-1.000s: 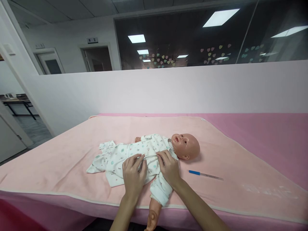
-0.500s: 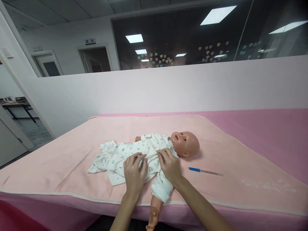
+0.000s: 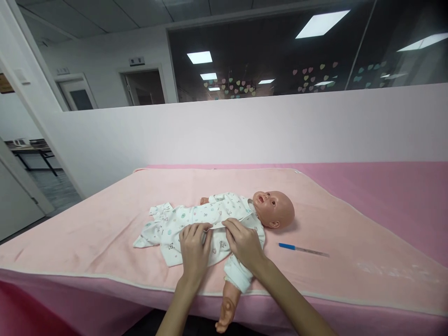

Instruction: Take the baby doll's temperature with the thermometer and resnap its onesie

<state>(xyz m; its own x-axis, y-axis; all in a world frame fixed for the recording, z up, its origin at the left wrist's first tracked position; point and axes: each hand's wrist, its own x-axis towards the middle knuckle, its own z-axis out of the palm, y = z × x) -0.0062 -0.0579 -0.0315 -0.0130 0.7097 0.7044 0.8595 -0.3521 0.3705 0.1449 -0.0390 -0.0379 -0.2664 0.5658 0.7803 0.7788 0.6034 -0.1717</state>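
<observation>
A baby doll [image 3: 276,208] lies on its back, head to the right, dressed in a white baby shirt [image 3: 220,207] with small coloured prints. My left hand [image 3: 195,247] pinches the shirt's front edge at the belly. Close by on the right, my right hand [image 3: 243,240] pinches the same edge nearer the chest, and a strip of cloth is drawn up between the two. The doll's near arm [image 3: 229,303] sticks out of its sleeve [image 3: 238,274] toward me, over the table edge. Flat white trouser legs [image 3: 150,233] stretch to the left.
A pen with a blue cap [image 3: 303,249] lies right of the doll on the pink blanket [image 3: 332,224]. The blanket covers a pink-topped table [image 3: 385,200] that meets a low white wall [image 3: 245,133]. A doorway with a desk [image 3: 33,151] is at the far left.
My right hand has shifted slightly left along the shirt edge, closer to my left hand. The edge between them looks straighter and more raised. The whole view has shifted a little.
</observation>
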